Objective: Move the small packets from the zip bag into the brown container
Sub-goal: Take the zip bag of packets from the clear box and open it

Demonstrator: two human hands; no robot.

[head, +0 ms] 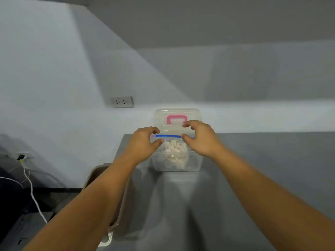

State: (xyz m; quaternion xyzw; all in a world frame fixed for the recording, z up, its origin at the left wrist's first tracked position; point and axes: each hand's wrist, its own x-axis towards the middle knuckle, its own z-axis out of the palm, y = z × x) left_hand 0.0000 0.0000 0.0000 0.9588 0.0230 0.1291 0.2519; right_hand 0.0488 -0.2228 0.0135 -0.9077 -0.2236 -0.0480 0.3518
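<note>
Grey matte tabletop (253, 169) below a pale wall is being worked at. Zip bag (174, 154), sitting in clear rigid box (196, 165) w/ pink-handled lid, is being pinched at its blue zip strip (168, 136) by left hand (143, 144) & right hand (201, 140), one per end. Thin soft film, prob. light & floppy, so the stiffer strip is being judged the best hold. Pale lumpy small packets (172, 148) are being kept inside; brown container (96, 175) is lying at table's left edge, half hidden by forearm

The left hand (145, 142) and right hand (201, 140) pinch the zip bag (174, 153) (blue-topped) standing in a clear box (196, 164). A brown container (96, 175) sits left.
</note>
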